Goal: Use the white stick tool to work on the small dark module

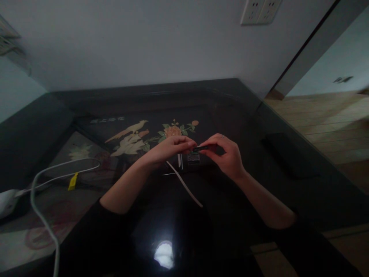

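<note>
In the head view, my left hand (174,146) and my right hand (226,152) meet over the dark glossy tabletop (245,127). Between their fingertips they pinch a small, thin, dark piece (201,148); its kind is too dim to make out. Just under it shows a small rectangular object (193,159) with pale edges, partly below my fingers. A narrow white strip (186,184) runs from beneath my left hand toward the front. Behind the hands, a flower and bird picture (173,131) decorates the table surface.
A white cable (39,207) with a yellow tag (73,182) loops across the left side, joined to a white block (7,202). On the right lies a flat dark object (288,156). Wall sockets (261,11) sit above the table, with wooden floor (325,123) beyond its right edge.
</note>
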`<state>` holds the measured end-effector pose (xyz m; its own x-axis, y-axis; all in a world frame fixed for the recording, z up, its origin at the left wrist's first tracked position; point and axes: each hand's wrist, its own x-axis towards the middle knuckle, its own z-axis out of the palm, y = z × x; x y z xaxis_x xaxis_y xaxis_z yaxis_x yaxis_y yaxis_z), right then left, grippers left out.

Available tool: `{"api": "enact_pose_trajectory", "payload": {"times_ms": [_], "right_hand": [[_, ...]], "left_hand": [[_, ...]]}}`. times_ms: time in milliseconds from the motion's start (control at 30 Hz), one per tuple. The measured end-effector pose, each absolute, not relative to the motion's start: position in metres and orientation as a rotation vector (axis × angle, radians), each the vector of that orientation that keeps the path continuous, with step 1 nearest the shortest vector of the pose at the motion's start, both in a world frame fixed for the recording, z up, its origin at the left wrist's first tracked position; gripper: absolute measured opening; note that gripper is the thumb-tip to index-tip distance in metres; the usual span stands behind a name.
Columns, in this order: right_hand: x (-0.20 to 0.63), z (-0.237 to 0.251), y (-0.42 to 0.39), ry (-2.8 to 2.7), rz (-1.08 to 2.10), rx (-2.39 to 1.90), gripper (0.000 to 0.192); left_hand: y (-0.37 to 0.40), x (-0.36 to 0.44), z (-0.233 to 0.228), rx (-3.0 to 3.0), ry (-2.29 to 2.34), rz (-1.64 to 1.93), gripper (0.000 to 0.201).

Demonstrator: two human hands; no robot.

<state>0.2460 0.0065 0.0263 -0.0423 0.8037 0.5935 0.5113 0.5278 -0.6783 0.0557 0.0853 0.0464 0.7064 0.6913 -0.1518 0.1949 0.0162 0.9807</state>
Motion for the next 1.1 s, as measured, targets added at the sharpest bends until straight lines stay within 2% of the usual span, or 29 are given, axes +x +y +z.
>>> {"api": "enact_pose_trajectory", "payload": {"times_ms": [200,400,600,767,900,1100], "right_hand": [[0.242,0.023,0.006,-1.369,0.570,-1.079,0.013],[0.233,0.023,0.002,-1.243,0.674,-1.000,0.011],[0.231,0.026,0.001,-1.289,0.624,-1.036,0.013],[0.230,0.025,0.002,-1.296,0.612,-1.031,0.013],[0.230,0.023,0.003,-1.305,0.633,-1.008,0.012],[0.236,0.019,0.008,-1.322,0.625,-1.176,0.015]], "left_hand": [[0.070,0.066,0.038,1.115,0.594,0.458,0.023],[0.052,0.080,0.034,0.856,0.540,0.464,0.029],[0.046,0.083,0.037,0.911,0.641,0.472,0.039],[0.047,0.082,0.032,0.834,0.527,0.502,0.032],[0.049,0.083,0.031,0.867,0.500,0.536,0.034],[0.054,0.058,0.030,1.157,0.631,0.814,0.033]]}}
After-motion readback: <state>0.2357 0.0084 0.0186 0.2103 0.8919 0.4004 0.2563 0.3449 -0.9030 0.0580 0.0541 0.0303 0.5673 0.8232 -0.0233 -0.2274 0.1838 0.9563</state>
